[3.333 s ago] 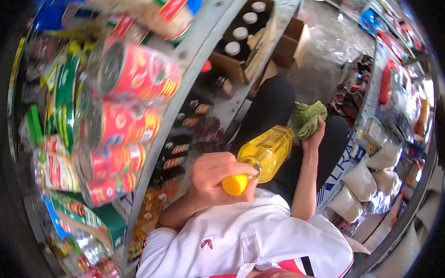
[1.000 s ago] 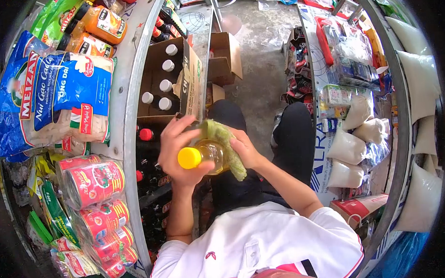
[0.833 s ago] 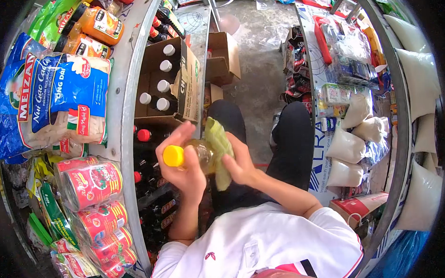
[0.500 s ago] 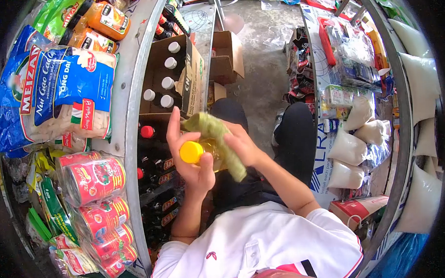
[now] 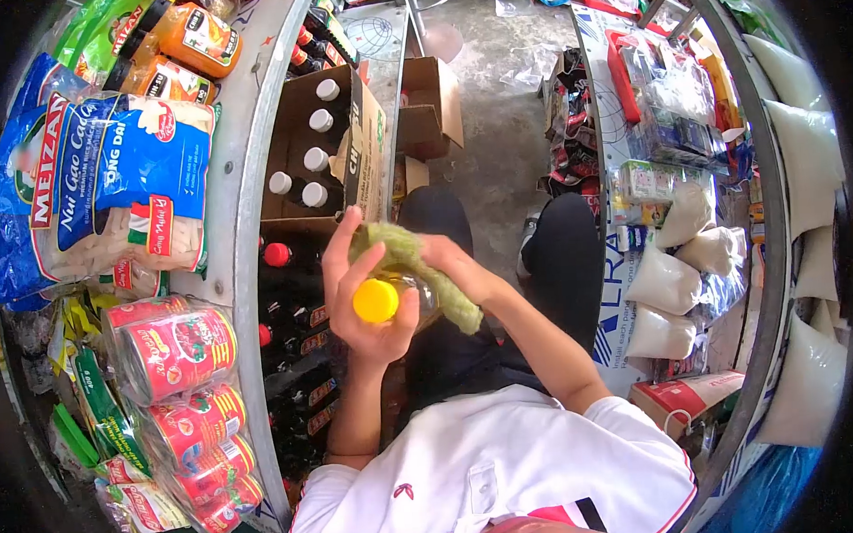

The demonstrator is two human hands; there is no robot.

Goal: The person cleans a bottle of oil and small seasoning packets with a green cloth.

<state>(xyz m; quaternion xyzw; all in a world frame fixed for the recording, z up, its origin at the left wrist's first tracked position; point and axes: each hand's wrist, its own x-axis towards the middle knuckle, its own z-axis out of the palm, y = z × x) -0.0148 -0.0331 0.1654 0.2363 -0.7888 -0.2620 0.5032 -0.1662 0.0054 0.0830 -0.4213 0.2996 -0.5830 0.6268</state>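
Observation:
A clear bottle with a yellow cap [image 5: 376, 301] points its top up toward me, held in my left hand [image 5: 358, 321]. The thumb and fingers of that hand wrap round it just below the cap. My right hand [image 5: 453, 267] grips a green cloth [image 5: 398, 247] and presses it against the far side of the bottle. One end of the cloth hangs down to the right of the bottle. Most of the bottle's body is hidden behind the cap, the cloth and my hands.
To the left, a cardboard box [image 5: 350, 166] holds several white-capped bottles, with red-capped dark bottles [image 5: 278, 255] nearer me. A shelf carries red cans [image 5: 180, 350] and a blue pasta bag [image 5: 127, 174]. On the right shelf sit white-filled plastic bags [image 5: 662, 282].
The bottle and my left hand have shifted slightly right and down. The cloth has bunched and moved a little to the right with my right hand.

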